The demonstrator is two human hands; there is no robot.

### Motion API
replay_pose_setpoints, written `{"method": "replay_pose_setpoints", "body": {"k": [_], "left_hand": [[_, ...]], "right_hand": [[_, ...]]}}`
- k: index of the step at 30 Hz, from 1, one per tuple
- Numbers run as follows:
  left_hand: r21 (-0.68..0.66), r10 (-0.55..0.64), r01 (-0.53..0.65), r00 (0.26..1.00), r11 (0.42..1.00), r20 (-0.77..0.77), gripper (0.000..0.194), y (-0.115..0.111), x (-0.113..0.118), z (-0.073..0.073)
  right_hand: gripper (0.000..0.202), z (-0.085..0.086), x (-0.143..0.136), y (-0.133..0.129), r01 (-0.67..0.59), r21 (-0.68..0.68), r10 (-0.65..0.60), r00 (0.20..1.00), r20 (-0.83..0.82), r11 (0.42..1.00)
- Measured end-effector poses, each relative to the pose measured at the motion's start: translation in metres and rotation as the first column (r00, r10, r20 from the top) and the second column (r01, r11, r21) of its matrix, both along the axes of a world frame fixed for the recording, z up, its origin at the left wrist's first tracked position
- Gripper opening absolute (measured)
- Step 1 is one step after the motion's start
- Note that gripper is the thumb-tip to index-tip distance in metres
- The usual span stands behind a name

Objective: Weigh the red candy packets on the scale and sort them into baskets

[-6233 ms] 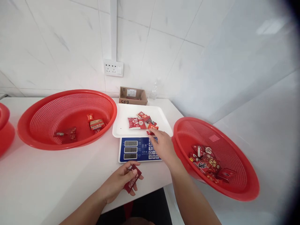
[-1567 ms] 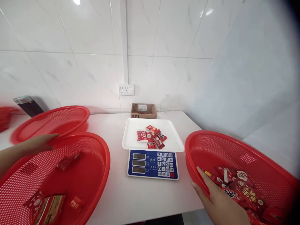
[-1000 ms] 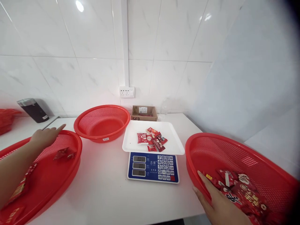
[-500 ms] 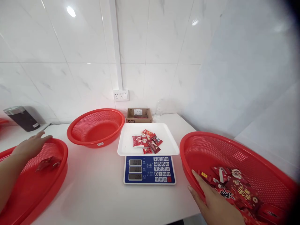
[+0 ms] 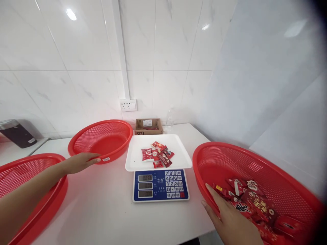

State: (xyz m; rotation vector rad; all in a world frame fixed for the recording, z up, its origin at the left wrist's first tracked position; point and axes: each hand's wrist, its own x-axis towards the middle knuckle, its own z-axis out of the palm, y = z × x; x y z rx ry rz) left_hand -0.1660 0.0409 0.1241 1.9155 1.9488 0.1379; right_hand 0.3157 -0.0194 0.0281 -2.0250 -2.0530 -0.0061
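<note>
My left hand reaches over the left red basket, fingers stretched out with nothing in them. Its fingertips come close to the front rim of the middle red basket; contact is unclear. My right hand grips the near-left rim of the right red basket, with the thumb outside. Several red snack packets lie in that basket, beside my fingers. Between my hands, a digital scale carries a white tray with a small pile of red candy packets.
A small cardboard box stands behind the tray, next to a clear plastic container. At the far left lies a dark cylinder with a silver lid. A wall socket is above the white table.
My left hand has moved right, from above the left basket to the middle basket's front rim. My right hand stays on the right basket's rim. The view has shifted slightly.
</note>
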Motion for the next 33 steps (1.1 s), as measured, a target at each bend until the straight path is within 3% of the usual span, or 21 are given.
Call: {"method": "replay_pose_setpoints", "body": {"k": [5,7,9,13,16,19,22,26,31,33], "left_hand": [[0.094,0.105,-0.1,0.993,0.991,-0.053,0.055,0.005,0.009,-0.006],[0.129,0.043,-0.03,0.994,0.991,-0.097,0.063,0.01,0.023,-0.006],[0.165,-0.113,0.134,0.985,0.977,-0.129,0.066,0.018,0.05,-0.007],[0.187,-0.382,0.401,0.915,0.897,-0.131,0.08,0.039,0.125,-0.016],[0.153,-0.468,0.478,0.879,0.865,-0.096,0.087,0.058,0.175,-0.032],[0.121,-0.51,0.523,0.852,0.844,-0.122,0.09,0.074,0.206,-0.046],[0.182,-0.505,0.534,0.843,0.826,-0.183,0.081,0.086,0.218,-0.054],[0.313,-0.48,0.536,0.843,0.784,-0.242,0.068,0.096,0.215,-0.059],[0.47,-0.462,0.491,0.868,0.734,-0.185,0.025,0.103,0.205,-0.067],[0.507,-0.435,0.451,0.886,0.734,-0.159,0.022,0.105,0.201,-0.068]], "right_hand": [[0.051,0.003,-0.002,-0.001,-0.003,-0.011,0.003,1.0,0.005,1.0],[0.051,0.003,-0.002,-0.001,-0.002,-0.025,0.002,1.0,0.013,1.0],[0.051,0.004,-0.002,0.0,-0.002,-0.021,0.003,1.0,0.024,1.0],[0.05,0.003,-0.002,0.002,-0.02,0.014,0.02,0.999,0.046,1.0],[0.05,0.003,-0.001,0.003,-0.045,0.018,0.044,0.997,0.057,0.999],[0.049,0.004,0.0,0.003,-0.057,0.022,0.056,0.997,0.06,0.998],[0.048,0.006,-0.001,0.002,-0.05,0.02,0.048,0.997,0.065,0.999],[0.047,0.007,-0.003,0.003,-0.052,0.032,0.05,0.996,0.074,0.998],[0.046,0.004,-0.004,0.004,-0.032,0.046,0.028,0.996,0.085,0.998],[0.046,0.003,-0.004,0.005,-0.032,0.05,0.029,0.997,0.077,0.998]]}}
